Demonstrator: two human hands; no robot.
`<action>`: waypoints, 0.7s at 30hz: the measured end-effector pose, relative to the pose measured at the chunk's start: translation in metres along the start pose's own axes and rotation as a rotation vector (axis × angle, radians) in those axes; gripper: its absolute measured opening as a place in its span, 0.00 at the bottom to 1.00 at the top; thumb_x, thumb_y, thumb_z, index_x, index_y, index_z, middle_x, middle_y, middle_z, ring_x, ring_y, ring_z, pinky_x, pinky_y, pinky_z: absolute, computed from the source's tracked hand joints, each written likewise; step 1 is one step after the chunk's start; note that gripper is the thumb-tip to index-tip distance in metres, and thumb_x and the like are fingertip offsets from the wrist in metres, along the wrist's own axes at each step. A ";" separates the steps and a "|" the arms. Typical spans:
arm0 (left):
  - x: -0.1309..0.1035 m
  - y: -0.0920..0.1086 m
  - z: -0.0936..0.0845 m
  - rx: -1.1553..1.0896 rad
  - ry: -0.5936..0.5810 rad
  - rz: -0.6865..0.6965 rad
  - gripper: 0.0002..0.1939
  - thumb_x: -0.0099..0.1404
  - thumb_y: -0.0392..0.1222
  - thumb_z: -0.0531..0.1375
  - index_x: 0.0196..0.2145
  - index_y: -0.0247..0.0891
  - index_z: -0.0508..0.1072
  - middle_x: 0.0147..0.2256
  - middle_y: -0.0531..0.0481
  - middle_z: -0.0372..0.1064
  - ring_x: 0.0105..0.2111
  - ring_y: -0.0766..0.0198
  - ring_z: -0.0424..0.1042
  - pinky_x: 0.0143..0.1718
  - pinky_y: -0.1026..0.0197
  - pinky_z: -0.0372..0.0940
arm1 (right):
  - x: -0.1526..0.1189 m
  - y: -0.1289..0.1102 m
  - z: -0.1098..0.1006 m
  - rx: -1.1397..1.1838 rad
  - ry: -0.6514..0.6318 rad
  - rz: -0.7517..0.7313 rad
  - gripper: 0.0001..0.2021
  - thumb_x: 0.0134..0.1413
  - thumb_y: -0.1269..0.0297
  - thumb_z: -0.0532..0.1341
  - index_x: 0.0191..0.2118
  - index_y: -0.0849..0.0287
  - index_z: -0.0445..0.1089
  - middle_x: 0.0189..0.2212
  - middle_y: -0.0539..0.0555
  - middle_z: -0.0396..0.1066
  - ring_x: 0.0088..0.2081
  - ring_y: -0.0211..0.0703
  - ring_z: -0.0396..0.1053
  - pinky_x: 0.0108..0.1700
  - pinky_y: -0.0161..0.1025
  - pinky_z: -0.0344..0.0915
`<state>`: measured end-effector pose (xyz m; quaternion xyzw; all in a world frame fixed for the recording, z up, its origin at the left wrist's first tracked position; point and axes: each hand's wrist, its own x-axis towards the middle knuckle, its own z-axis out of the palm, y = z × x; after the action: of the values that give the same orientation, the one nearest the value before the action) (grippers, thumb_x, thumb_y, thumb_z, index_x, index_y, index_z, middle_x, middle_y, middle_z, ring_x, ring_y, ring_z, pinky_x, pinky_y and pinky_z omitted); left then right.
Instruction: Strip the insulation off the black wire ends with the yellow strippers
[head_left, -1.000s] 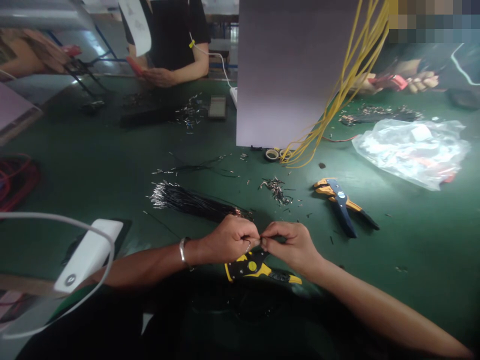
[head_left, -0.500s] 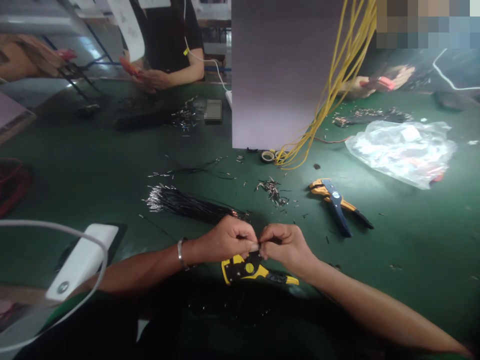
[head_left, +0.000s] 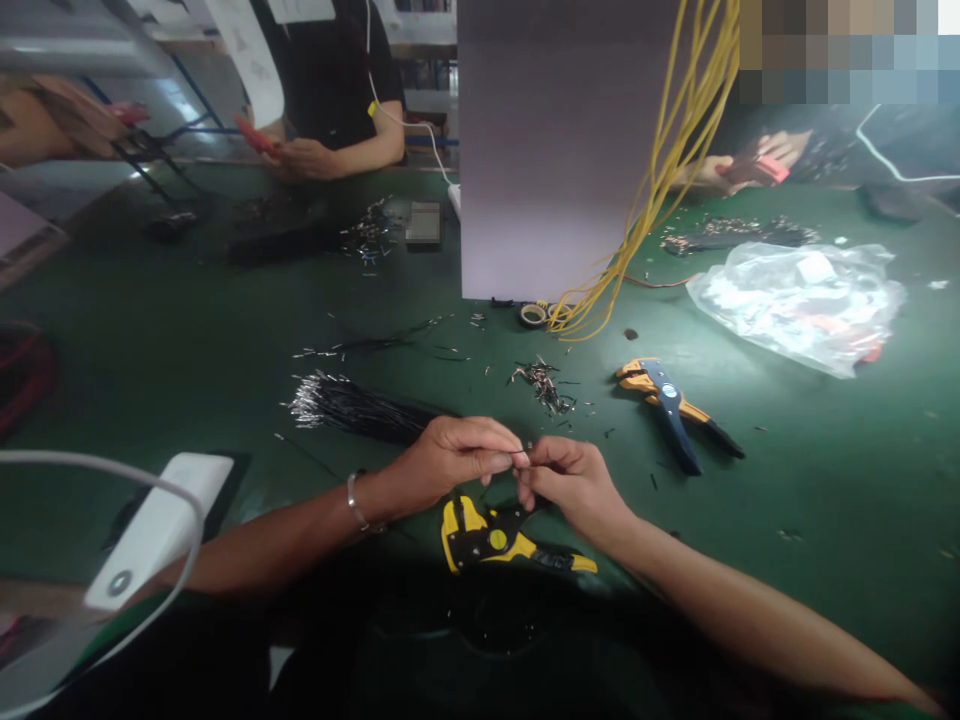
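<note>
My left hand (head_left: 469, 458) and my right hand (head_left: 574, 480) meet fingertip to fingertip at the front middle of the table. A thin black wire (head_left: 522, 452) shows between the pinching fingers of both hands; most of it is hidden. Just below them lies a yellow-and-black wire stripper (head_left: 498, 541), touched by neither hand as far as I can see. A bundle of black wires (head_left: 360, 405) with silvery ends stretches behind my left hand. Beyond my right hand is a small heap of short wire scraps (head_left: 549, 385).
To the right lie an orange-and-blue wire stripper (head_left: 667, 405) and a clear plastic bag (head_left: 802, 300). Yellow wires (head_left: 652, 220) hang beside a grey panel (head_left: 555, 150). A white power strip (head_left: 165, 525) lies left. Co-workers' hands (head_left: 304, 158) hold red tools across the table.
My left hand's fingers have straightened somewhat and both hands have lifted slightly away from the yellow-and-black wire stripper, uncovering more of it. The view has shifted a little.
</note>
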<state>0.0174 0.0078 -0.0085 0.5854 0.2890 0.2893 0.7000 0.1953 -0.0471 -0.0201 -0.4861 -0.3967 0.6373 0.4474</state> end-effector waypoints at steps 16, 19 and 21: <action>-0.003 -0.001 0.011 -0.339 -0.046 -0.386 0.08 0.52 0.39 0.66 0.26 0.29 0.76 0.16 0.51 0.67 0.17 0.71 0.63 0.19 0.68 0.55 | 0.002 0.008 0.001 -0.806 0.045 -0.815 0.09 0.44 0.75 0.56 0.20 0.55 0.62 0.16 0.48 0.65 0.18 0.35 0.61 0.23 0.34 0.58; -0.002 -0.003 0.011 -0.406 -0.076 -0.418 0.07 0.53 0.38 0.65 0.26 0.30 0.76 0.16 0.51 0.67 0.15 0.73 0.61 0.18 0.68 0.53 | 0.003 0.007 0.001 -0.836 0.061 -0.874 0.10 0.45 0.75 0.56 0.20 0.55 0.60 0.15 0.48 0.63 0.18 0.36 0.60 0.23 0.34 0.57; -0.002 -0.005 0.012 -0.446 -0.098 -0.448 0.06 0.53 0.37 0.65 0.26 0.30 0.75 0.16 0.51 0.66 0.14 0.73 0.61 0.17 0.69 0.52 | 0.002 0.006 0.001 -0.832 0.058 -0.914 0.10 0.46 0.76 0.56 0.20 0.54 0.60 0.16 0.48 0.63 0.18 0.36 0.60 0.23 0.34 0.56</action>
<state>0.0247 -0.0023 -0.0115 0.3525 0.3064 0.1557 0.8704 0.1929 -0.0467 -0.0266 -0.4177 -0.7677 0.1596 0.4590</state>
